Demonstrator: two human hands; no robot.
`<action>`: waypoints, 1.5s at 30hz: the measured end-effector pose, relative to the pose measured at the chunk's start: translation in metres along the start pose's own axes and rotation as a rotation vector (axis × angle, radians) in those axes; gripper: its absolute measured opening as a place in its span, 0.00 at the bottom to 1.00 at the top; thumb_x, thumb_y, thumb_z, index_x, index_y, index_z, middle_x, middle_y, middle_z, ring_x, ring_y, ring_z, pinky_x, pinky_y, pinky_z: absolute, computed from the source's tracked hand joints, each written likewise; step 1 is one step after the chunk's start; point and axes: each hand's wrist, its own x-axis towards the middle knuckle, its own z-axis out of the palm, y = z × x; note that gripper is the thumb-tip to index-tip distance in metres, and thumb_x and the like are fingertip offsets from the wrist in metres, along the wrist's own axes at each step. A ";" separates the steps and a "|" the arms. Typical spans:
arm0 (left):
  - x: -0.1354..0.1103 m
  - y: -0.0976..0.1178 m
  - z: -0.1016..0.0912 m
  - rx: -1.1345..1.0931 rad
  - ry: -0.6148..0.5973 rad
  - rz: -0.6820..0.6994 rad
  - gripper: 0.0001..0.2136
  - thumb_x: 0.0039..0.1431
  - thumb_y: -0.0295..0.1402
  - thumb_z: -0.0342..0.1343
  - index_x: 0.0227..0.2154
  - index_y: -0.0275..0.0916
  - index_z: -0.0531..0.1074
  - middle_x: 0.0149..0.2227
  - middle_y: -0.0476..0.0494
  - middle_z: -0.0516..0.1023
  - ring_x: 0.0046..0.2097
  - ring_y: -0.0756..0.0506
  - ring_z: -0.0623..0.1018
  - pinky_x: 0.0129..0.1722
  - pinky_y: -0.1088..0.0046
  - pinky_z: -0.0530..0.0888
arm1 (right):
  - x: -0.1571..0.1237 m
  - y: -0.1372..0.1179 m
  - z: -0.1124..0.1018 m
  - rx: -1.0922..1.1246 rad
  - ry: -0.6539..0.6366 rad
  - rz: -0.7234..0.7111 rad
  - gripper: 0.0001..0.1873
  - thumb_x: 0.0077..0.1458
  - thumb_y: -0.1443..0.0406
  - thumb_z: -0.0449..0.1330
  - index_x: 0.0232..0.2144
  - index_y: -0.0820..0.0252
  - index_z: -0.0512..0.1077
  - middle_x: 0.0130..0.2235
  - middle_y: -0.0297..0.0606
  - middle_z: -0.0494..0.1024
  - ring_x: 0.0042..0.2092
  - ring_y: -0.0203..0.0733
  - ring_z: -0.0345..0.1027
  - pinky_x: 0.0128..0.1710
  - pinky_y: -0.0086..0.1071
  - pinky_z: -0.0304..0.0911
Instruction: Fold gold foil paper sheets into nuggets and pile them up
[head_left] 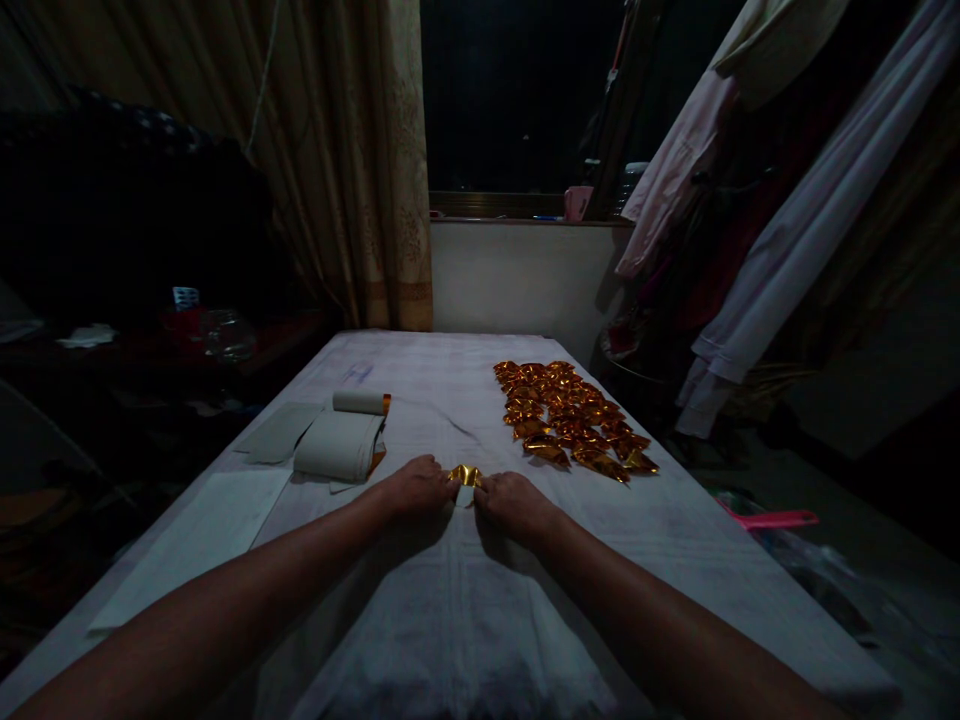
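Gold foil piece (468, 474) (apparently bent).

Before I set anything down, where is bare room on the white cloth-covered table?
Bare table: its far middle, left of the crowded shiny gold foil pieces; also between the right forearm and right edge. Crowded: left, with pale grey paper sheets; centre, where left hand and right hand hold a gold strip.

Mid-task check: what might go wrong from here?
1. The left hand and right hand grip the gold foil piece from opposite sides; uneven pull might tear it.
2. The spread of gold pieces lies near the right edge of the table; a bump could knock some off.
3. The curled sheets might shift if the left forearm brushes them.
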 end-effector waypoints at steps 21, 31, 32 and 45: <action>-0.015 0.016 0.033 -0.280 0.348 -0.273 0.06 0.66 0.30 0.54 0.37 0.42 0.77 0.34 0.45 0.78 0.36 0.45 0.76 0.37 0.68 0.72 | -0.016 0.012 0.048 0.396 0.570 0.146 0.14 0.57 0.71 0.56 0.44 0.57 0.75 0.44 0.42 0.83 0.44 0.43 0.76 0.47 0.34 0.69; -0.016 0.019 0.025 -0.489 0.345 -0.360 0.08 0.68 0.31 0.51 0.36 0.40 0.75 0.34 0.45 0.77 0.37 0.44 0.75 0.39 0.66 0.71 | -0.020 0.016 0.045 0.473 0.553 0.182 0.06 0.66 0.66 0.56 0.40 0.56 0.74 0.37 0.37 0.81 0.38 0.41 0.72 0.39 0.34 0.63; -0.016 0.018 0.025 -0.508 0.335 -0.368 0.08 0.69 0.31 0.51 0.36 0.40 0.74 0.35 0.45 0.77 0.37 0.44 0.75 0.39 0.65 0.71 | -0.020 0.016 0.044 0.472 0.550 0.174 0.07 0.66 0.65 0.56 0.41 0.56 0.74 0.38 0.38 0.81 0.38 0.41 0.72 0.39 0.34 0.62; -0.014 0.013 0.025 -0.551 0.346 -0.512 0.12 0.69 0.36 0.49 0.31 0.42 0.72 0.34 0.45 0.76 0.37 0.43 0.74 0.39 0.64 0.69 | -0.011 0.011 0.039 0.549 0.413 0.419 0.11 0.65 0.65 0.55 0.29 0.55 0.69 0.31 0.35 0.74 0.34 0.41 0.66 0.37 0.36 0.57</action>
